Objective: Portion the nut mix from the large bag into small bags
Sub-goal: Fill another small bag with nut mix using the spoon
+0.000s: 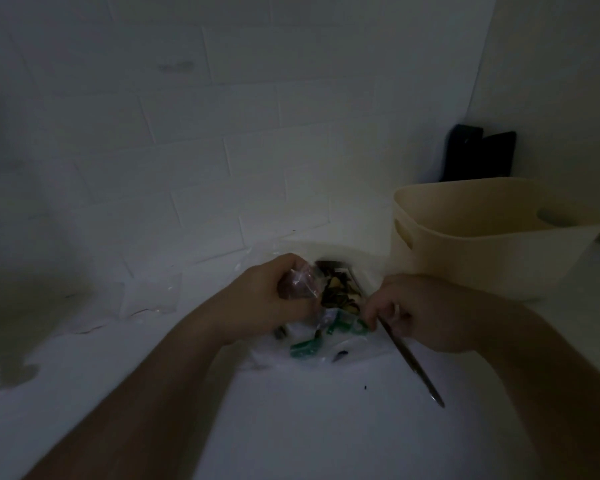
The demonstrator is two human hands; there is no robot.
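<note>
The scene is dim. A large clear bag [326, 344] with green print lies on the white counter, its mouth showing a dark nut mix [338, 289]. My left hand [274, 299] grips a bunch of clear plastic [302, 282] at the left side of the bag's mouth. My right hand [416, 313] has its fingers curled round a long metal spoon handle [413, 362], which slants toward me; the spoon's bowl is hidden at the bag's mouth. Whether the plastic in my left hand is a small bag or the big bag's edge is unclear.
A cream plastic tub [482, 244] with handle slots stands just right of my right hand. Dark flat boards [478, 154] lean in the corner behind it. A white tiled wall [222, 133] runs along the back. Thin clear plastic [149, 299] lies on the counter at left.
</note>
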